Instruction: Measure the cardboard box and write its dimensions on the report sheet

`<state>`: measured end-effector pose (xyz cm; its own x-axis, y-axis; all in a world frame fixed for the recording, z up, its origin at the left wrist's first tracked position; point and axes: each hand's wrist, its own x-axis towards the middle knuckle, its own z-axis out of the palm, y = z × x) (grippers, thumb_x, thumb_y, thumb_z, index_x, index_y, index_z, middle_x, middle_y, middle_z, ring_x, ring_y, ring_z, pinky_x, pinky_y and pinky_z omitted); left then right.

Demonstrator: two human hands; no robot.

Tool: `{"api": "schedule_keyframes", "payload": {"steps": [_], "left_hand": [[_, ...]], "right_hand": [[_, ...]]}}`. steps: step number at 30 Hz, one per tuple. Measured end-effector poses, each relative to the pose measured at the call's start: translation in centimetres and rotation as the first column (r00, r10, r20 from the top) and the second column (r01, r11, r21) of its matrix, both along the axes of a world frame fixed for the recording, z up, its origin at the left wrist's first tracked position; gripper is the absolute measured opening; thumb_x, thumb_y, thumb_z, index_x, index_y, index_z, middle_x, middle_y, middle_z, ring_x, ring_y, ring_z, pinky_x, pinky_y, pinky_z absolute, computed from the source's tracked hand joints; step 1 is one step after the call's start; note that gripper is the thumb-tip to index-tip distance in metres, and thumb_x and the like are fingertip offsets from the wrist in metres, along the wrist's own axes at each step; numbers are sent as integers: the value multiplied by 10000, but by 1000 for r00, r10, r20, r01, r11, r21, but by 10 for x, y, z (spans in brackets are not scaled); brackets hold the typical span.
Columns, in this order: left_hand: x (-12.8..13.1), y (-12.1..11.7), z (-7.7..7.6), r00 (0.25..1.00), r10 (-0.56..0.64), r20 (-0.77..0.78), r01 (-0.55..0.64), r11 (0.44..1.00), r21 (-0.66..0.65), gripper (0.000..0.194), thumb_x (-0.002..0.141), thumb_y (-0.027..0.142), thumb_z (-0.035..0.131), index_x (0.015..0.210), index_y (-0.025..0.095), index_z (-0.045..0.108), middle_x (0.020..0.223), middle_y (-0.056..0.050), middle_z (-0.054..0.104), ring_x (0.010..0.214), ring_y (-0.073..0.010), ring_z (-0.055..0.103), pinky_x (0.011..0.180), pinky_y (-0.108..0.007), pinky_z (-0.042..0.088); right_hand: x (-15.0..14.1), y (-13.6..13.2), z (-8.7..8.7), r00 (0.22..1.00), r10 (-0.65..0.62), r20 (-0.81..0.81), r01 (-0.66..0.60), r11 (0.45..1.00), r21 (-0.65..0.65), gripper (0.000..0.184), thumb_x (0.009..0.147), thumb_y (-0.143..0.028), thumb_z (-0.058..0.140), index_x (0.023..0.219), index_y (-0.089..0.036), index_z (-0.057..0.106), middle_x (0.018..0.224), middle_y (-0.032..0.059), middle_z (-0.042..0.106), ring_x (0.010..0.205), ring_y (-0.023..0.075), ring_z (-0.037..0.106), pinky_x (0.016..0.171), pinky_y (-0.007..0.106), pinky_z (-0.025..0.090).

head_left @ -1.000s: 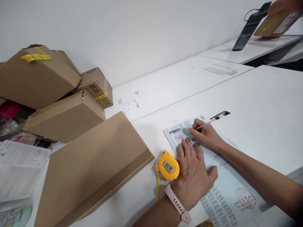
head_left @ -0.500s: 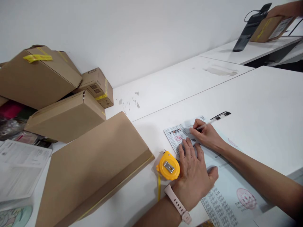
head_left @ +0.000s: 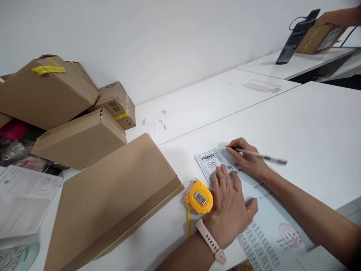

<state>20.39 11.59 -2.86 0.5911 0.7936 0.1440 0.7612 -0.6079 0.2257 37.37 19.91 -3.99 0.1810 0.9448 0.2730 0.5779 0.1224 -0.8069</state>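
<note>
The right hand [head_left: 248,160] has its fingers clamped on a slim pen [head_left: 262,156], whose long axis slants from the tip, at the upper left, back over the hand toward the right; that tip sits by the far edge of a pale blue PONY report [head_left: 270,210], beyond the left hand, so the right hand is the nearer to that edge. The report lies on the white surface [head_left: 316,128] with its own long axis running from the upper left to the lower right, and the left hand [head_left: 229,207] rests flat on it, gripping nothing, its long fingers slightly spread and the thumb well out to the side. Just beside that hand is a yellow tape measure [head_left: 200,196] (a strip of its blade leads down toward the wristband [head_left: 211,241]), and farther left lies a large flat cardboard box [head_left: 118,199]. Whether the pen tip touches the paper cannot be told, and the pen's back end is blurred; the two hands and the right forearm cover much of the title and one long side of the report, while the bottom of the picture cuts off its near corner
</note>
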Motion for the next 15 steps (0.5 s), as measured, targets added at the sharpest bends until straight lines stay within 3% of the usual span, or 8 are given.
{"api": "schedule_keyframes", "payload": {"steps": [4, 8, 11, 15], "left_hand": [[0, -10, 13, 998, 4, -67, 2, 996, 95, 718, 982, 512, 485, 1492, 16, 389, 1599, -253, 353, 1520, -374, 240, 1231, -525, 253], [-16, -25, 35, 998, -18, -57, 27, 985, 171, 546, 1003, 409, 483, 1414, 49, 480, 1531, -235, 467, 1492, -338, 321, 1215, -499, 308], [-43, -31, 42, 994, 104, 32, -106, 988, 110, 539, 949, 385, 603, 1384, 85, 497, 1500, -239, 490, 1431, -369, 408, 1157, -558, 384], [-75, -29, 33, 919, 351, 180, -347, 936, -56, 767, 825, 293, 774, 1460, 130, 376, 1490, -245, 461, 1412, -398, 401, 1145, -598, 372]], "right_hand": [[11, 5, -4, 953, 149, 262, -164, 986, 36, 279, 849, -215, 503, 1057, -262, 682, 1023, 79, 637, 927, 260, 594, 812, 402, 470], [13, 9, -9, 923, 174, 344, -200, 979, 42, 499, 792, -123, 459, 1227, -251, 665, 1034, 115, 666, 946, 290, 596, 804, 430, 478], [11, 10, -10, 940, 106, 324, -131, 990, 57, 574, 778, -111, 447, 1316, -237, 601, 1019, 108, 667, 874, 269, 608, 764, 415, 489], [11, 10, -10, 954, 72, 291, -95, 993, 66, 499, 800, -157, 448, 1264, -254, 605, 976, 97, 677, 857, 278, 615, 751, 423, 480]]}}
